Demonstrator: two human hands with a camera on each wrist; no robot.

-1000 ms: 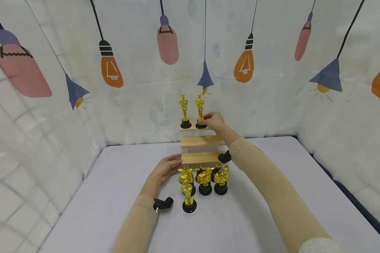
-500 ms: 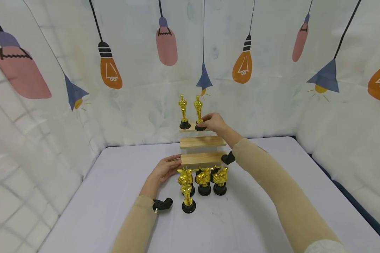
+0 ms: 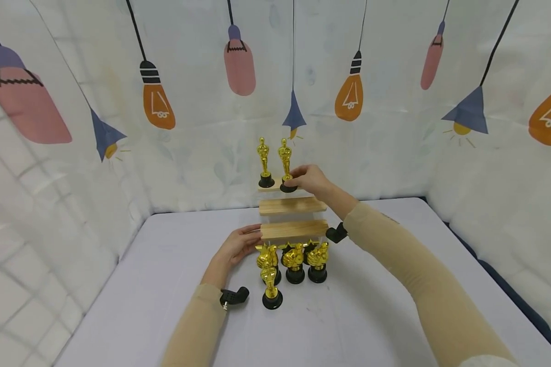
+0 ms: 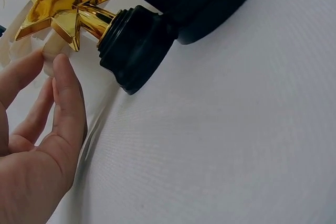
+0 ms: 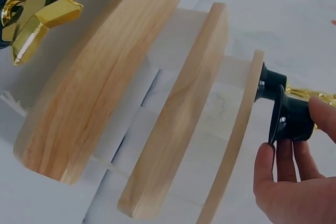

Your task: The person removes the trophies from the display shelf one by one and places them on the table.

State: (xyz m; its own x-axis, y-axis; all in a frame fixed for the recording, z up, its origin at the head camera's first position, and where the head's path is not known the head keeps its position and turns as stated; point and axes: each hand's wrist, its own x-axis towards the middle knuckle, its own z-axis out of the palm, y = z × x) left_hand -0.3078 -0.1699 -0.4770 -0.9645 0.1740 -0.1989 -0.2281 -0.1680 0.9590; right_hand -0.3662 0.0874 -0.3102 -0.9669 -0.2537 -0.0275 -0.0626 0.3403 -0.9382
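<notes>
My right hand (image 3: 309,179) pinches the black base of a gold figure trophy (image 3: 285,157) at the top of a three-step wooden shelf rack (image 3: 294,229). The right wrist view shows this base (image 5: 295,120) tilted and a little off the top board (image 5: 239,129). A matching figure trophy (image 3: 264,158) stands upright at that board's left end. Down at the lowest board's left end, my left hand (image 3: 235,245) holds the edge between its fingertips. Close to these fingers is a gold star trophy (image 4: 58,6) with a black base.
In front of the rack stand several gold trophies (image 3: 294,260) on black bases, some with star tops partly hidden behind others. Nearest me is a smaller figure trophy (image 3: 271,288). A patterned cloth (image 3: 202,153) hangs behind the white-covered table (image 3: 174,255).
The trophy in my right hand has shifted slightly toward me and left, its base lower against the top board. My left hand keeps its place at the rack.
</notes>
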